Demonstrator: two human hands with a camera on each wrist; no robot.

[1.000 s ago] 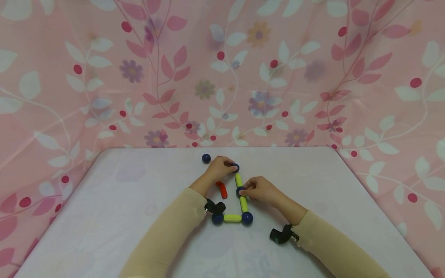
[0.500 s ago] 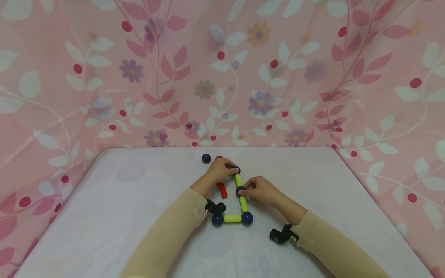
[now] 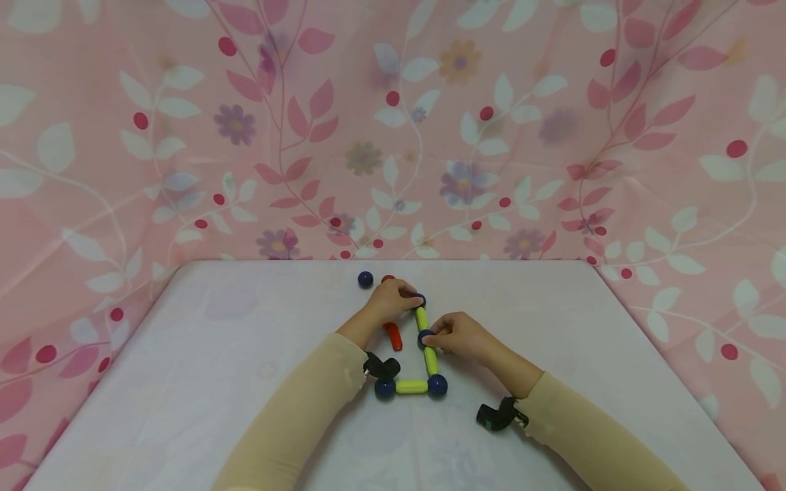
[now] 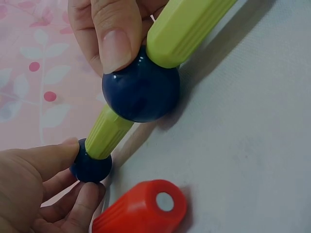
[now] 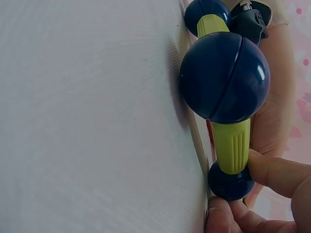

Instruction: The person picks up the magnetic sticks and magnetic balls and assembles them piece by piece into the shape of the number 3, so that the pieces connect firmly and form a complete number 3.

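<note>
In the head view, a far blue ball [image 3: 420, 301] is pinched between the thumb and fingers of the left hand [image 3: 391, 301]. A middle blue ball [image 3: 425, 338] is pinched from its right side by the right hand [image 3: 462, 334]. The two balls are joined by a far green rod [image 3: 421, 318]. The middle ball is linked by a second green rod [image 3: 432, 361] to a corner blue ball [image 3: 437, 387], which is linked by a third green rod [image 3: 412, 387] to an end blue ball [image 3: 385, 389]. A red rod [image 3: 395, 337] is seen lying on the table [image 3: 245, 382], left of the chain, and a loose blue ball [image 3: 365, 279] is seen near the far edge.

In the left wrist view, the far ball is gripped between thumb and curled fingers, with the rod seated against it; the thumb of the right hand is pressed on the middle ball. The red rod's pale end disc is shown.

In the right wrist view, the middle ball is held between thumb and fingertips, and the corner ball is seen large above it.
</note>
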